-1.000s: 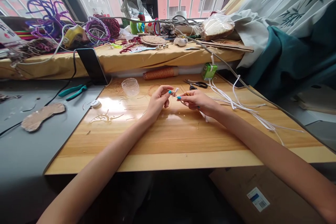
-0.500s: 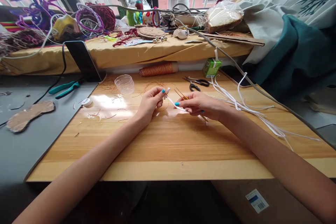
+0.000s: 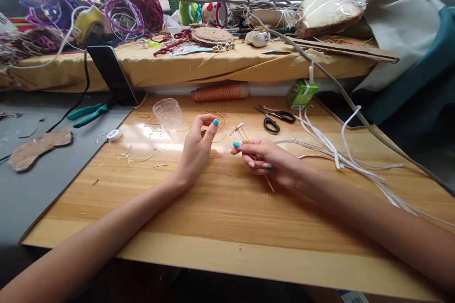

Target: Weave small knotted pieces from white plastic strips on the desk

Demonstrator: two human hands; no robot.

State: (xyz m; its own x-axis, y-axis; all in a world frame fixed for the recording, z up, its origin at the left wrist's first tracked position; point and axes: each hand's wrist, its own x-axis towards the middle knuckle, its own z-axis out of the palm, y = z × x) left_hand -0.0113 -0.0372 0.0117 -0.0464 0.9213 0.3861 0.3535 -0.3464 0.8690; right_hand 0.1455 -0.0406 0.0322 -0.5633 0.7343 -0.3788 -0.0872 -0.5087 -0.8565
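My right hand (image 3: 265, 158) pinches a small bundle of thin wooden sticks (image 3: 244, 136) with a short white strip at their upper tip, held just above the wooden table (image 3: 227, 208). My left hand (image 3: 197, 147) hovers to the left of the bundle with its fingers loosely curled and nothing visible in them, its fingertips near a coil of thin copper wire (image 3: 217, 120) lying on the table. The two hands are a little apart.
Black scissors (image 3: 275, 118), white cords (image 3: 337, 149), a green carton (image 3: 302, 93), an orange thread spool (image 3: 220, 91) and a clear plastic cup (image 3: 167, 112) lie at the back. Teal pliers (image 3: 87, 113) and a cardboard cutout (image 3: 37, 147) rest on the grey mat at left. The window ledge is cluttered.
My left hand has let go of the white strip and drawn away to the left. The right hand has kept the sticks. The view has shifted closer and lower.
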